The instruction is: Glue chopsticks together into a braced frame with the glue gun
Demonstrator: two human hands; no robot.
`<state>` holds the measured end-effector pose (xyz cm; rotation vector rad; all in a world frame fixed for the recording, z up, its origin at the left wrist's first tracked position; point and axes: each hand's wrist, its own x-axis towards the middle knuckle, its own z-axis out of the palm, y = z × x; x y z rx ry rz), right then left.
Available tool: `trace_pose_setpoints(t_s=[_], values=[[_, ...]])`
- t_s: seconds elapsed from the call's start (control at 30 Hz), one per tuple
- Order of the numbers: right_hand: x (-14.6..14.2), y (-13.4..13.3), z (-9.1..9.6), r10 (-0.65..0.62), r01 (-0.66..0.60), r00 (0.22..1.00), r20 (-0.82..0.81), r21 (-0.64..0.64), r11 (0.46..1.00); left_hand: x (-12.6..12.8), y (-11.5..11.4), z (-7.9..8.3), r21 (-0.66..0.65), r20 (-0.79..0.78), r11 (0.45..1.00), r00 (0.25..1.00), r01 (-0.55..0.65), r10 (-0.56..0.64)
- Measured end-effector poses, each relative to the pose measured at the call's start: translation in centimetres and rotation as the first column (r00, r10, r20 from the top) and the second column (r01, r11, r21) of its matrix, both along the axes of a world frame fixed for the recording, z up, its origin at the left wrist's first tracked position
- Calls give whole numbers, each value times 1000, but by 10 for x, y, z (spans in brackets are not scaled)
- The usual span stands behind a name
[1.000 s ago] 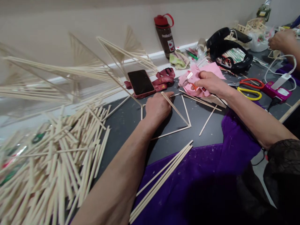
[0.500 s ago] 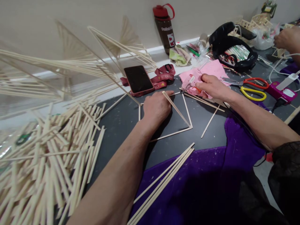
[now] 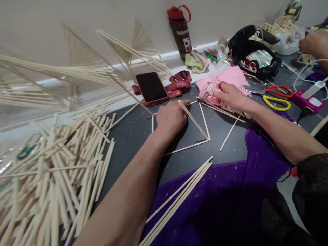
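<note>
**Stick frame on a workbench, seen from beside the seated person.**

- The stick frame (image 3: 205,136) is a roughly square outline of thin, pale, square-cut wooden sticks. It lies flat on the matt dark table (image 3: 133,136), at its middle, between the two hands.
- One slanted stick (image 3: 193,119) crosses the frame. Its long axis runs from the far left, at the fingertips, to the near right corner.
- The left hand (image 3: 171,118) rests knuckles up on the frame's far left corner. Its fingers are curled together against the upper end of the slanted stick.
- The right hand (image 3: 229,95) lies on a crumpled pink sheet (image 3: 230,76) to the far right of the frame. Its thumb and forefinger pinch a small white-labelled object (image 3: 206,91), which is too small to identify.
- A loose heap of short sticks (image 3: 51,171) fills the near left.
- A bundle of long sticks (image 3: 179,194) lies slantwise across a velvety purple cloth (image 3: 220,198).
- A glossy black phone (image 3: 151,87) lies on a red lanyard (image 3: 180,82).
- Beyond the phone stand a brown bottle (image 3: 181,32) and red and yellow scissors (image 3: 276,97).
- A co-worker's hand (image 3: 314,42) is at the far right.
</note>
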<state>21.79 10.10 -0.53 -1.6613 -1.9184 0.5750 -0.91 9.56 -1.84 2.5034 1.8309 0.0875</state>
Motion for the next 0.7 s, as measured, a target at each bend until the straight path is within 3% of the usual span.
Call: trace_pose_setpoints(t_s=[0.37,0.7], values=[[-4,-5,6,-7,8,999,38,-40,999,-1,2,-2,3,-5,1000,1000,1,-1],[1,-1,-1,-4,4,1000,-19,-9,1000,-2,1,-3,5,-9,1000,1000,5,-5]])
